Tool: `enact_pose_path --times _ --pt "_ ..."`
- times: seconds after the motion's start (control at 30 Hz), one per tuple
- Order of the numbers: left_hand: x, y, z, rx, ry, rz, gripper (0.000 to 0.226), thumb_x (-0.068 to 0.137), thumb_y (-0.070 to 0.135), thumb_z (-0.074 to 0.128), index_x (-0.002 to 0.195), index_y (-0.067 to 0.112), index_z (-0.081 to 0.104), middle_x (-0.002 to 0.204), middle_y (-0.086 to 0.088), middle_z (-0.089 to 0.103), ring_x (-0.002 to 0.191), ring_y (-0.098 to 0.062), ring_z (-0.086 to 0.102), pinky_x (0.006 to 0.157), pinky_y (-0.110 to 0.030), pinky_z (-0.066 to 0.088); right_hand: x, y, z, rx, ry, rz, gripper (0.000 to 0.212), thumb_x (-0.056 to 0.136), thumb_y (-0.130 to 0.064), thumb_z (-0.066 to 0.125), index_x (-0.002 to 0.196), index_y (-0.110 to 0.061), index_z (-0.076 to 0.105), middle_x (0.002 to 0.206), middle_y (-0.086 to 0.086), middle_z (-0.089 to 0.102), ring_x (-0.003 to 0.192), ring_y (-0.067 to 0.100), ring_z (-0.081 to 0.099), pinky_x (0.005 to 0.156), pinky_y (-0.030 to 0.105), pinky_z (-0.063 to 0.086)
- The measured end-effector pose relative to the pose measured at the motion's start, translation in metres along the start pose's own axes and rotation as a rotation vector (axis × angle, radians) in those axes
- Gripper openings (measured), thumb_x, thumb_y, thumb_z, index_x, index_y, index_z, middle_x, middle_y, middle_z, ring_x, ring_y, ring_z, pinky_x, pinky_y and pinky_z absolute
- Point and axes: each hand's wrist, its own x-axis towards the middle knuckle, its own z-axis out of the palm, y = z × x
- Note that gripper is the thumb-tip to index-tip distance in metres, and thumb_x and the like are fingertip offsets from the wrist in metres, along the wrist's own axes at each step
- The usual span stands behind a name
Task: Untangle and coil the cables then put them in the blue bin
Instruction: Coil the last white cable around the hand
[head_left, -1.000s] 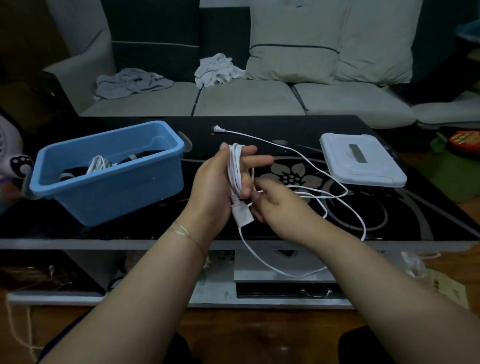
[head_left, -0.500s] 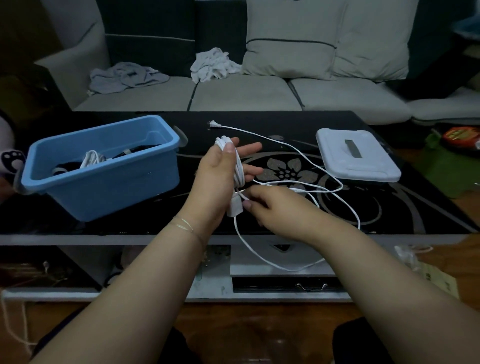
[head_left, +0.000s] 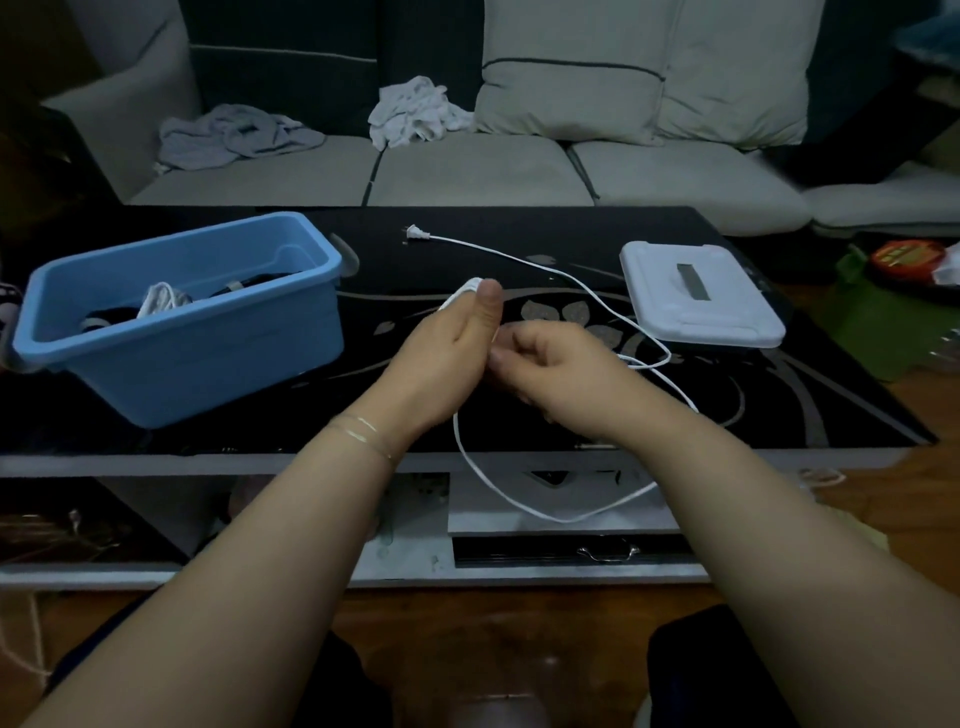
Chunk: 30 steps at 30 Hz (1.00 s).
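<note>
Compared with half a second ago, the left hand (head_left: 441, 358) is turning its back toward the camera, so the white connector block that was showing below its palm is now hidden, and only a small white loop of the coil is peeking out above the thumb. The left hand is holding the wound part of the white cable (head_left: 550, 270), fingers folded round it. The right hand (head_left: 556, 374) has moved up against the left and is blurring slightly; its fingers are curling where the cable leaves the coil, but whether they are pinching the cord cannot be told. The cable is a thin, smooth, round cord: one slack loop is hanging below the near table edge, and the rest is trailing across the glossy black table (head_left: 519, 228), patterned with grey flowers, to a small two-pin plug (head_left: 413, 233) lying at the far middle. The blue bin (head_left: 208, 343), a rectangular, smooth plastic tub with rounded corners, is standing at the left, already holding dark and white coiled cables (head_left: 161, 301). A white, flat rectangular lid (head_left: 701, 306) is lying at the right.
</note>
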Motion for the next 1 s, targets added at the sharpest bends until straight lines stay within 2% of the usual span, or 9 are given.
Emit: enact_pose_path --times 0.1,0.17,0.27,0.4,0.5,0.6,0.67,0.8,1.0 --pt "-0.006 0.004 0.000 -0.028 -0.122 0.006 0.068 0.091 0.065 0.008 0.077 0.022 0.058 0.068 0.009 0.062 0.060 -0.002 0.062 0.058 -0.012 0.045 -0.002 0.000 -0.010 0.188 -0.094 0.035 0.032 0.101 -0.023 0.043 0.072 -0.020 0.055 0.054 -0.010 0.051 0.046 0.006 0.041 0.047 0.023 0.039" --pt "-0.007 0.006 0.003 -0.062 -0.190 -0.017 0.064 0.088 0.066 0.009 0.068 0.026 0.055 0.058 0.008 0.059 0.054 -0.010 0.062 0.054 -0.015 0.046 -0.001 0.002 -0.016 0.096 -0.081 0.032 0.033 0.102 -0.026 0.042 0.075 -0.017 0.058 0.057 -0.009 0.060 0.049 0.010 0.045 0.050 0.028 0.043" --pt "-0.009 0.008 0.008 -0.027 -0.298 -0.034 0.061 0.084 0.067 0.022 0.075 0.018 0.057 0.056 0.001 0.056 0.049 -0.013 0.059 0.055 -0.025 0.045 0.004 0.010 -0.024 -0.232 0.097 0.028 0.032 0.094 -0.040 0.054 0.071 -0.019 0.061 0.067 -0.006 0.063 0.066 0.017 0.055 0.068 0.038 0.050" --pt "-0.010 0.006 0.011 0.054 -0.314 0.003 0.041 0.095 0.054 0.044 0.101 0.019 0.064 0.047 0.002 0.054 0.040 -0.009 0.054 0.043 -0.017 0.039 0.007 0.018 -0.033 -0.306 0.260 0.072 0.045 0.072 -0.064 0.066 0.063 -0.023 0.050 0.053 -0.014 0.051 0.057 0.009 0.045 0.057 0.031 0.038" --pt "-0.008 0.009 0.010 -0.062 -0.251 -0.057 0.057 0.098 0.055 0.036 0.087 0.005 0.061 0.047 0.005 0.050 0.042 -0.013 0.051 0.044 -0.018 0.038 0.009 0.020 -0.033 -0.194 0.258 0.038 0.037 0.082 -0.055 0.062 0.068 -0.022 0.051 0.057 -0.015 0.053 0.059 0.004 0.047 0.060 0.030 0.040" --pt "-0.007 0.008 0.007 -0.155 -0.220 -0.095 0.054 0.106 0.039 0.027 0.070 0.006 0.051 0.049 0.003 0.052 0.044 -0.016 0.050 0.055 -0.027 0.040 0.009 0.018 -0.030 -0.030 0.243 -0.055 0.027 0.094 -0.037 0.056 0.074 -0.018 0.055 0.061 -0.018 0.055 0.060 -0.005 0.048 0.060 0.016 0.040" --pt "-0.007 0.008 0.004 -0.174 -0.222 -0.104 0.052 0.106 0.034 0.027 0.070 0.006 0.052 0.052 -0.001 0.056 0.043 -0.017 0.051 0.055 -0.026 0.040 0.009 0.018 -0.029 0.022 0.242 -0.087 0.028 0.097 -0.031 0.053 0.077 -0.011 0.055 0.060 -0.016 0.052 0.059 -0.003 0.046 0.059 0.014 0.038" --pt "-0.007 0.011 0.001 -0.240 -0.255 -0.087 0.047 0.106 0.032 0.029 0.073 0.008 0.052 0.054 -0.004 0.060 0.040 -0.016 0.046 0.050 -0.023 0.039 0.008 0.016 -0.024 0.063 0.225 -0.105 0.028 0.099 -0.031 0.049 0.074 -0.017 0.050 0.058 -0.020 0.051 0.056 -0.006 0.047 0.057 0.007 0.035" --pt "-0.010 0.011 -0.004 -0.374 -0.327 -0.108 0.043 0.106 0.031 0.030 0.087 0.003 0.057 0.062 -0.006 0.066 0.036 -0.013 0.039 0.045 -0.023 0.034 0.008 0.012 -0.026 0.142 0.191 -0.115 0.016 0.098 -0.021 0.051 0.092 -0.007 0.055 0.086 0.009 0.062 0.071 0.004 0.056 0.064 0.014 0.045"
